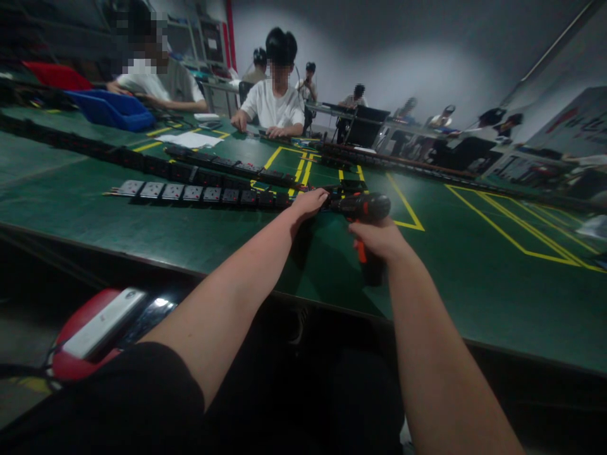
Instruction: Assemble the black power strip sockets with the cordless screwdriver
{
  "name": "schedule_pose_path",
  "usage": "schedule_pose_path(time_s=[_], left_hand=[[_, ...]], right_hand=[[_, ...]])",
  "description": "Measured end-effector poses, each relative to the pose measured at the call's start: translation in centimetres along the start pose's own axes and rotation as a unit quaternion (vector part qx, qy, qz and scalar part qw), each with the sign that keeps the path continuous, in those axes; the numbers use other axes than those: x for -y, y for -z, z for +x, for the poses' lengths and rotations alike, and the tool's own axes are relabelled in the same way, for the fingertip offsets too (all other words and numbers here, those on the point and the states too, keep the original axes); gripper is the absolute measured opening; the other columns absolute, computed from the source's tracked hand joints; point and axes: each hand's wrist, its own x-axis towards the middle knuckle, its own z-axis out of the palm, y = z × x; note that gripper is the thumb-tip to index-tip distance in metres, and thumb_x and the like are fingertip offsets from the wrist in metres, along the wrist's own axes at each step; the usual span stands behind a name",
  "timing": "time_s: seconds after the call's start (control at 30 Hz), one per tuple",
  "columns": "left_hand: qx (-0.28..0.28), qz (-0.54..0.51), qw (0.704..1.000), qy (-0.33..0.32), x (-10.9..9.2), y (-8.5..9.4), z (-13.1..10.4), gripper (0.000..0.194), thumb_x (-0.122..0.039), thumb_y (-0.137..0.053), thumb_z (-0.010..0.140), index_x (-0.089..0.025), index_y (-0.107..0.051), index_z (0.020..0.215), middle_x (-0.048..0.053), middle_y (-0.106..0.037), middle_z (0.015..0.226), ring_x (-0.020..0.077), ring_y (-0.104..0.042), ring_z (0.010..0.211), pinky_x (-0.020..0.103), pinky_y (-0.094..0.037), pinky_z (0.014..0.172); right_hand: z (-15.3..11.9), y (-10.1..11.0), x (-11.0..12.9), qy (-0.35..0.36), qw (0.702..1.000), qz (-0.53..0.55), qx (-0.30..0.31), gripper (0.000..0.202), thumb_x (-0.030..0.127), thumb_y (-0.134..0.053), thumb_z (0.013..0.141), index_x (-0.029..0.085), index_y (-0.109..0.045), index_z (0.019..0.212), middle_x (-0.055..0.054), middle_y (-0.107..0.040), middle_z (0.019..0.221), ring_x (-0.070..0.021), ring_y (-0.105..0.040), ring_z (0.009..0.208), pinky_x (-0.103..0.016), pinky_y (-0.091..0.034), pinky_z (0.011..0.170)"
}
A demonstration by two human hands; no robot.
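Observation:
My right hand (382, 239) is wrapped around the grip of a black and orange cordless drill (363, 206). The drill's nose points left, towards my left hand (310, 202). That hand is closed near the nose of the drill, at the right end of a long power strip (190, 192) with a row of square grey and black sockets. Whatever the left fingers pinch is hidden behind the hand. Behind this strip lies a second dark power strip (237, 168), roughly parallel to it.
A long dark row of strips (128, 158) crosses the green table (474, 284), which bears yellow tape lines. A blue bin (114, 112), white paper (190, 139) and two seated people are across the table. A red stool (64, 363) holds a white box at lower left.

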Motion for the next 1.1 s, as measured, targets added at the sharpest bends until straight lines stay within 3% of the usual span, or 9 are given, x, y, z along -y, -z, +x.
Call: schedule_pose_path(time_s=[0.37,0.6,0.83,1.1], left_hand=[[0.002,0.008,1.000,0.014,0.1,-0.1,0.1,0.047,-0.045,-0.032,0.107,-0.029,-0.061,0.142,0.006,-0.073,0.138,0.0274,-0.068,0.126,0.041,-0.050,0.110],[0.014,0.007,1.000,0.013,-0.4,0.5,-0.3,0.047,-0.042,-0.034,0.107,-0.032,-0.059,0.146,0.003,-0.070,0.143,0.0250,-0.066,0.130,0.038,-0.049,0.111],[-0.001,0.004,1.000,-0.021,-0.1,0.0,-0.2,0.046,-0.042,-0.033,0.107,-0.034,-0.062,0.143,0.000,-0.071,0.142,0.0236,-0.067,0.129,0.036,-0.049,0.110],[0.000,0.000,1.000,-0.020,-0.3,0.2,-0.4,0.048,-0.043,-0.032,0.107,-0.033,-0.061,0.144,0.001,-0.071,0.141,0.0235,-0.066,0.129,0.036,-0.048,0.111]], right_hand=[[-0.4,1.3,0.2,-0.037,0.999,-0.002,-0.003,0.005,0.021,-0.071,0.080,0.019,-0.071,0.084,-0.003,-0.062,0.055,-0.0167,-0.058,0.050,-0.029,-0.049,0.051],[-0.4,0.6,0.5,-0.041,0.999,-0.014,-0.001,0.006,0.016,-0.069,0.078,0.021,-0.065,0.078,0.000,-0.059,0.052,-0.0155,-0.058,0.051,-0.027,-0.049,0.051],[-0.4,-0.4,0.5,-0.006,1.000,-0.012,0.021,0.012,0.012,-0.067,0.076,0.021,-0.065,0.084,0.001,-0.060,0.055,-0.0165,-0.060,0.053,-0.027,-0.049,0.050],[-0.4,-0.3,0.0,-0.007,1.000,0.006,0.014,0.018,0.018,-0.073,0.076,0.022,-0.064,0.092,0.001,-0.062,0.060,-0.0189,-0.063,0.054,-0.030,-0.051,0.051]])
